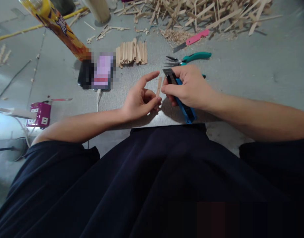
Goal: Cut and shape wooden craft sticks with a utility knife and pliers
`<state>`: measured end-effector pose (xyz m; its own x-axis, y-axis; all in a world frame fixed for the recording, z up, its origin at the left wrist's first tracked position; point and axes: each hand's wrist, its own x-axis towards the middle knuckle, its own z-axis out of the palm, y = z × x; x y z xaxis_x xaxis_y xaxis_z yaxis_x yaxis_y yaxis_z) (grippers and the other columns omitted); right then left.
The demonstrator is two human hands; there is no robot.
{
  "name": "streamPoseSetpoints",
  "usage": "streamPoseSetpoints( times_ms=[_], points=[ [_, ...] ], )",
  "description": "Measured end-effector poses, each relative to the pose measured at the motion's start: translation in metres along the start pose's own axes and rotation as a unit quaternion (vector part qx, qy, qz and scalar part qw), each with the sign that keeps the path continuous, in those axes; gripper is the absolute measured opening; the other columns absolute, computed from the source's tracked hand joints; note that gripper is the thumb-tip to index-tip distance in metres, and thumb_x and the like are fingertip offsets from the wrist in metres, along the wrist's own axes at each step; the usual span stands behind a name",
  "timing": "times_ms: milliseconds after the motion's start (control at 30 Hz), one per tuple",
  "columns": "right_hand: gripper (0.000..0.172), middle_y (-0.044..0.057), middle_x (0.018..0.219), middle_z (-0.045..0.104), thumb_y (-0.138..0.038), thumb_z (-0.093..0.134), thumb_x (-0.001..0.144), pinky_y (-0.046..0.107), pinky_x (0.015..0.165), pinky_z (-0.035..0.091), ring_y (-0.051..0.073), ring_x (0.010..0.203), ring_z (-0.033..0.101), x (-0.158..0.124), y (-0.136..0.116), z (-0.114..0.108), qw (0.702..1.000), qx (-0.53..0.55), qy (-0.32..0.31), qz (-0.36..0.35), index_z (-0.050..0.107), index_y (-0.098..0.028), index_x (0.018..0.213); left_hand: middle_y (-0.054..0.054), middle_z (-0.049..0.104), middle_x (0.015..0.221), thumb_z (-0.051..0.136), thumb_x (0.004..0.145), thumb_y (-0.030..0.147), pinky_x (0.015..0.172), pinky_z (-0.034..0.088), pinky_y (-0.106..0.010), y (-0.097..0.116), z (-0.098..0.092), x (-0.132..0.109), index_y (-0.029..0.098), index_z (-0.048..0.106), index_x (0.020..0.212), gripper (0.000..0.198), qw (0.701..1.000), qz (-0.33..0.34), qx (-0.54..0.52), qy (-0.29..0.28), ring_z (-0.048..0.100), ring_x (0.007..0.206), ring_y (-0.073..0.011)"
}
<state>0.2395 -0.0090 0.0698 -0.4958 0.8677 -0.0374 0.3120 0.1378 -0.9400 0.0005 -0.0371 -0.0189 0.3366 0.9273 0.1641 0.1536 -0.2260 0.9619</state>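
Note:
My left hand [140,99] pinches a short wooden stick piece [159,86] between thumb and middle fingers, with the index finger stretched out above it. My right hand [187,86] is wrapped round a blue utility knife [185,110], and the knife's dark blade end [169,74] sits right beside the stick. Both hands hover just above the grey floor in front of my lap.
A neat row of cut wooden sticks [131,52] lies ahead, with teal pliers [188,59] and a pink cutter [193,39] beyond. A big heap of sticks [203,13] fills the far side. A phone [98,71], a snack tube [60,26] and a purple power strip [39,114] sit left.

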Motion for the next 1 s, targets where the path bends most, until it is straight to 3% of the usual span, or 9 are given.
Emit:
streamPoseSetpoints(
  times_ms=[100,233,433,567,800,867,1000],
  points=[
    [0.040,-0.001,0.067,0.067,-0.033,0.088,0.111,0.033,0.053,0.052,0.018,0.053,0.064,0.005,0.006,-0.002,0.999,0.035,0.016,0.003,0.062,-0.028,0.080,0.001,0.085,0.082,0.094,0.106,0.043,0.065,0.069,-0.033,0.009,-0.002,0.002,0.020,0.062,0.173,0.078,0.999,-0.035,-0.011,0.012,0.081,0.065,-0.0190],
    [0.042,-0.001,0.065,0.066,-0.030,0.086,0.114,0.033,0.053,0.053,0.016,0.052,0.061,0.010,0.010,-0.005,0.999,0.020,0.027,0.031,0.062,-0.028,0.079,-0.001,0.087,0.085,0.096,0.104,0.039,0.064,0.069,-0.033,0.013,-0.003,0.003,0.021,0.071,0.159,0.063,0.999,-0.039,-0.011,0.025,0.081,0.066,-0.0188],
    [0.036,-0.002,0.068,0.068,-0.036,0.092,0.113,0.034,0.056,0.056,0.019,0.057,0.063,0.007,0.006,-0.003,1.000,0.011,0.009,0.021,0.065,-0.030,0.089,0.000,0.086,0.085,0.097,0.106,0.041,0.060,0.066,-0.033,0.010,-0.003,0.004,0.022,0.074,0.148,0.052,0.999,-0.022,-0.012,0.025,0.080,0.064,-0.0179],
    [0.032,-0.004,0.066,0.068,-0.037,0.092,0.114,0.033,0.055,0.056,0.018,0.055,0.063,0.008,0.010,-0.002,0.999,0.025,0.035,0.003,0.069,-0.030,0.093,0.001,0.083,0.081,0.099,0.104,0.047,0.055,0.060,-0.027,0.008,-0.003,0.006,0.022,0.072,0.134,0.048,0.999,0.002,-0.043,-0.002,0.078,0.060,-0.0155],
    [0.034,-0.005,0.063,0.066,-0.014,0.086,0.112,0.031,0.049,0.049,0.016,0.050,0.060,0.012,0.014,-0.001,0.997,0.042,0.071,-0.001,0.069,-0.028,0.085,0.004,0.074,0.069,0.097,0.104,0.060,0.044,0.043,-0.022,0.007,-0.007,0.013,0.024,0.073,0.104,0.044,0.999,0.004,-0.031,-0.035,0.059,0.045,-0.0090],
    [0.037,-0.005,0.063,0.065,-0.019,0.087,0.114,0.032,0.048,0.048,0.016,0.049,0.060,0.012,0.013,-0.001,0.996,0.052,0.076,-0.004,0.067,-0.028,0.083,0.004,0.070,0.065,0.096,0.106,0.067,0.043,0.040,-0.023,0.008,-0.008,0.014,0.024,0.071,0.097,0.050,0.999,0.000,-0.021,-0.031,0.056,0.044,-0.0088],
    [0.045,-0.003,0.064,0.066,-0.048,0.084,0.121,0.035,0.049,0.048,0.019,0.049,0.057,0.009,0.012,-0.002,0.994,0.090,0.070,0.008,0.066,-0.031,0.084,0.003,0.072,0.066,0.093,0.107,0.076,0.042,0.038,-0.024,0.010,-0.008,0.014,0.024,0.069,0.094,0.058,1.000,0.000,-0.018,-0.002,0.055,0.043,-0.0089]
  ],
)
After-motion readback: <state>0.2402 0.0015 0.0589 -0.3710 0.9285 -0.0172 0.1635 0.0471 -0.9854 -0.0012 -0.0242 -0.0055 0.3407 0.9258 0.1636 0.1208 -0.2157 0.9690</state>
